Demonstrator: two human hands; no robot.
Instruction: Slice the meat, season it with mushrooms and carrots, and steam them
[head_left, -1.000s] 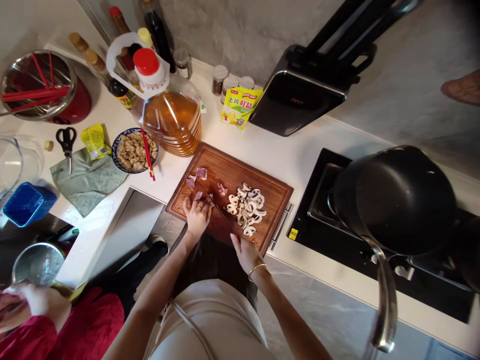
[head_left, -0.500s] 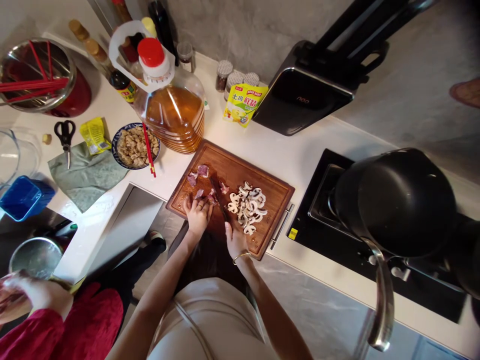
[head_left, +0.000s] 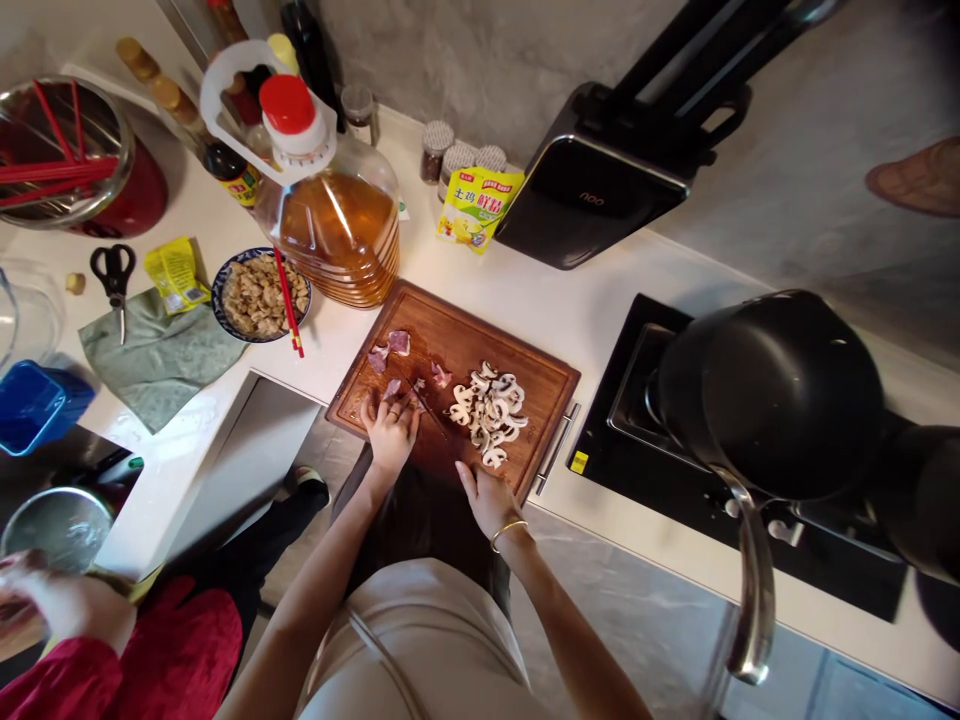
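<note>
Head view: right hand [head_left: 487,498] closed around knife [head_left: 429,409], tip beside left hand [head_left: 391,430]. Left fingers curled over cutting board [head_left: 461,322]; meat piece [head_left: 392,388] just beyond fingertips, can't tell if pinched. Two meat chunks [head_left: 399,343] farther out; sliced mushrooms [head_left: 491,410] right of knife.

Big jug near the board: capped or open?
Capped: the jug has its red cap seated on top. Whether it's screwed tight, cannot tell.
</note>
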